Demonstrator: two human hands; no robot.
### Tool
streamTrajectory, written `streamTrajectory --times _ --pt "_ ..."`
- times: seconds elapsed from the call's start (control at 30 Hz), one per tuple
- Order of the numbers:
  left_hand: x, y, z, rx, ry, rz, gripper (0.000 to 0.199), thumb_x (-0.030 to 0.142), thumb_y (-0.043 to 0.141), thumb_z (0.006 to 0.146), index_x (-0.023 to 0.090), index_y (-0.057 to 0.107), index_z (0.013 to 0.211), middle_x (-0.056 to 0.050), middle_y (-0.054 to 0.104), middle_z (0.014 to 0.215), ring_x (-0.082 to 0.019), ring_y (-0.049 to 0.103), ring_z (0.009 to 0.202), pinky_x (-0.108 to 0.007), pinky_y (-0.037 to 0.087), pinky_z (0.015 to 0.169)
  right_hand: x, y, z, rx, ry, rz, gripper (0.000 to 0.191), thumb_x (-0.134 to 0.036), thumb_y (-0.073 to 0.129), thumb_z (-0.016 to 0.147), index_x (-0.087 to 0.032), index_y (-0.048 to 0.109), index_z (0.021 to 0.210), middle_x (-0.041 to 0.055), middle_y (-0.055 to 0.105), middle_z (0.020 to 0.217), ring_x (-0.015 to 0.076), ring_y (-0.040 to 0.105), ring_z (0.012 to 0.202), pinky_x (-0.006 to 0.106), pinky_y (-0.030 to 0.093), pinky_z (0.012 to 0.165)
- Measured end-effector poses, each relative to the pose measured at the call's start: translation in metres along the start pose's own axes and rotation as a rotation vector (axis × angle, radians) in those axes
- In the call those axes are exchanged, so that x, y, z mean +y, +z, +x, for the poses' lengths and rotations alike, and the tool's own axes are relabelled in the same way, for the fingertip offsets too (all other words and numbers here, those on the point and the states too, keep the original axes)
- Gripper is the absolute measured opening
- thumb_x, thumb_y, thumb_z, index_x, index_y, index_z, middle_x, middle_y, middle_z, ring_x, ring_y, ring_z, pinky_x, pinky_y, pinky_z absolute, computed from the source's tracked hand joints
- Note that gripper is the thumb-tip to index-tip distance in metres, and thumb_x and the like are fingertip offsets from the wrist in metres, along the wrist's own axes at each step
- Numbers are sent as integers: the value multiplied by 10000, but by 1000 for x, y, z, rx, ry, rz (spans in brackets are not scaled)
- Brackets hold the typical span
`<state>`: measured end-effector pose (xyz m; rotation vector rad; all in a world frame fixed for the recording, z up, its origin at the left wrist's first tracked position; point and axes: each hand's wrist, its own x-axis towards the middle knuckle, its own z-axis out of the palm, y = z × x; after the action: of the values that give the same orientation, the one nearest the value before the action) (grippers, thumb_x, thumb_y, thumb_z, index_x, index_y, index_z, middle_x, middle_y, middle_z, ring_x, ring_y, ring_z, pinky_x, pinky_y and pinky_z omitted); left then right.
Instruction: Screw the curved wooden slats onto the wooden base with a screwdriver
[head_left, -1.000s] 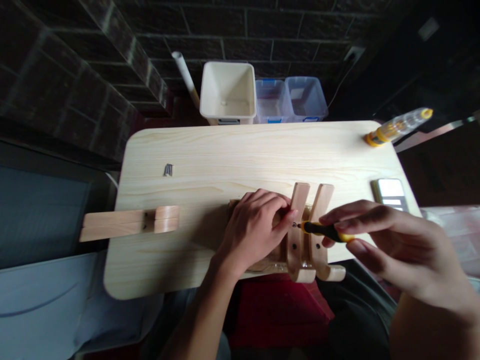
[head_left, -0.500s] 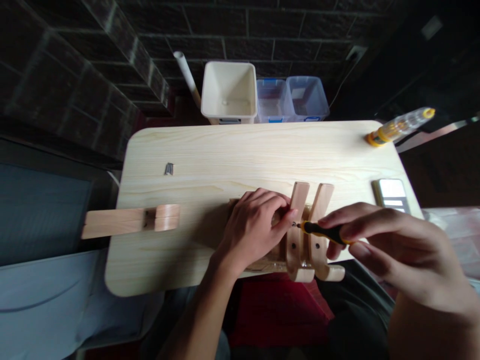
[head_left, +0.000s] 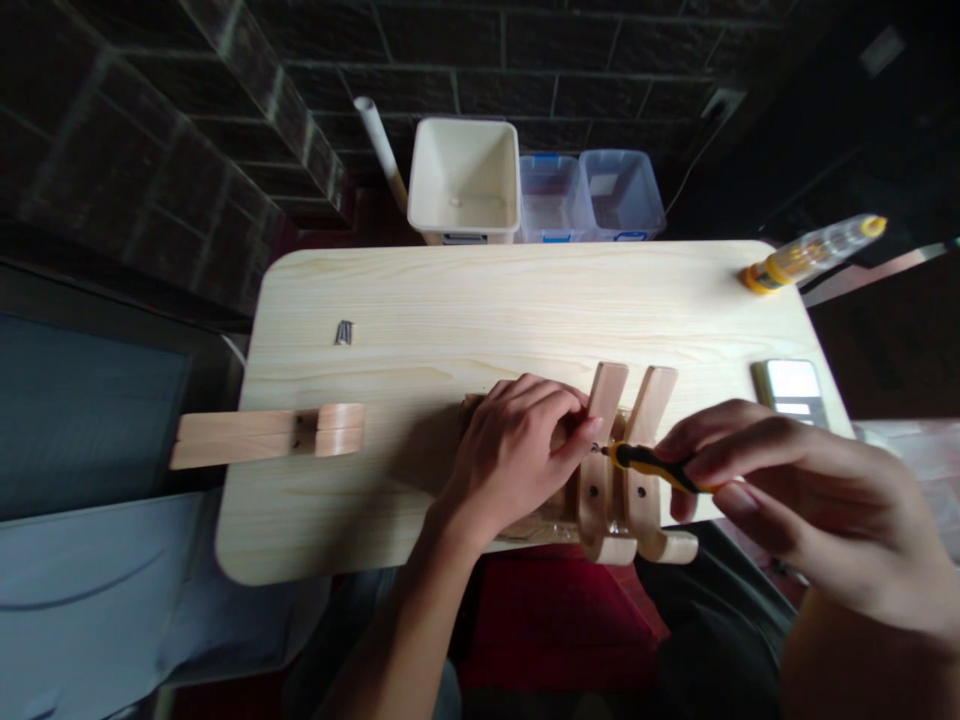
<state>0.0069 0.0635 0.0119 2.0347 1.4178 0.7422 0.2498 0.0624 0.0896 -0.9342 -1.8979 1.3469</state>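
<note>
My right hand (head_left: 780, 490) grips a yellow-and-black screwdriver (head_left: 651, 462) near its back end. The screwdriver lies nearly level, pointing left, its tip at a screw (head_left: 595, 448) in the upper hole of a curved wooden hook (head_left: 592, 515). My left hand (head_left: 517, 455) is closed over the hook and the brown block (head_left: 559, 515) beneath it, thumb beside the screw. Clear plastic shows around this block, and my left hand covers most of it. To the right, a second wooden hook (head_left: 643, 515) lies parallel, with a dark hole or screw head visible.
Several screws (head_left: 344, 332) lie on the pale table (head_left: 450, 310). More hook-shaped wooden pieces (head_left: 247, 438) overhang its left edge. A clear bottle-shaped case with yellow ends (head_left: 814, 255) and a white-faced device (head_left: 791, 385) are at right. Behind stand a cream bin (head_left: 465, 215) and clear boxes (head_left: 622, 195).
The whole view has shifted slightly. Both hands, the screwdriver and the wooden hooks keep nearly the same positions relative to one another.
</note>
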Motion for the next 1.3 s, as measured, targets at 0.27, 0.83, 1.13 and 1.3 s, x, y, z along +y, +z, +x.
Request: streamTrajectory --times 0.27,0.83,1.13,1.3 --pt "0 0 -1 -9 -2 -4 228 410 597 1062 241 660 921 27 784 1099 -197 696 1061 -371 458 956 1 0 -1 -31 18 46 328 -87 685 962 -312 727 1198 24 763 1170 152 701 1170 219 607 972" --pt "-1 0 0 3 22 -1 249 415 605 1062 232 679 911 12 803 1107 -194 711 1050 -371 483 957 -3 -2 2 34 44 -42 275 -125 682 963 -314 754 1149 50 773 1107 192 734 1128 232 626 947" --pt "0 0 0 -9 10 5 234 398 603 1059 231 669 910 16 793 1097 -193 703 1049 -372 474 963 2 0 -2 24 46 50 316 -84 672 963 -300 749 1180 52 784 1188 181 771 1053 247 651 888" --pt "-1 0 0 -10 18 12 226 396 602 1061 231 663 920 23 789 1097 -192 703 1047 -375 467 957 3 -1 -4 16 39 71 320 -71 632 983 -283 751 1191 66 781 1226 200 793 1018 295 676 851"
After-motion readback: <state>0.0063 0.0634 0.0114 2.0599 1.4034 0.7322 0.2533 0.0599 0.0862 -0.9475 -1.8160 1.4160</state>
